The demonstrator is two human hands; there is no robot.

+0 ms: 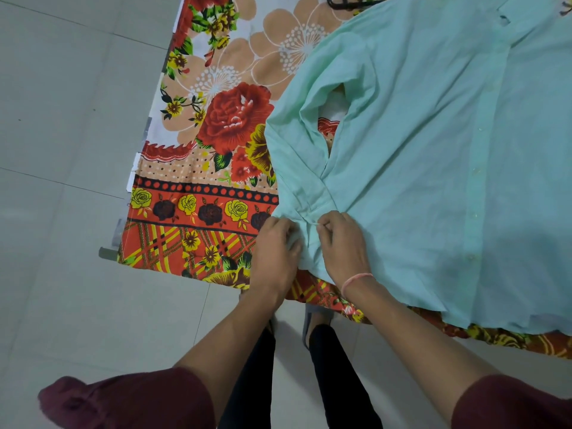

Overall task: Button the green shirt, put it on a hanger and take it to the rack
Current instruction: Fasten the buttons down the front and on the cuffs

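The pale green shirt (433,150) lies spread flat on a floral bedsheet (201,150), its button placket running down the right part. One sleeve folds down toward me and ends at the cuff (306,218). My left hand (275,252) grips the cuff's left side. My right hand (342,243) pinches the cuff's right edge between thumb and fingers. A black hanger (343,3) shows partly at the top edge, beyond the shirt's shoulder.
The sheet covers a low surface whose left edge (136,168) and near edge border pale floor tiles (62,150). My legs and feet (312,323) stand on the tiles just below the near edge.
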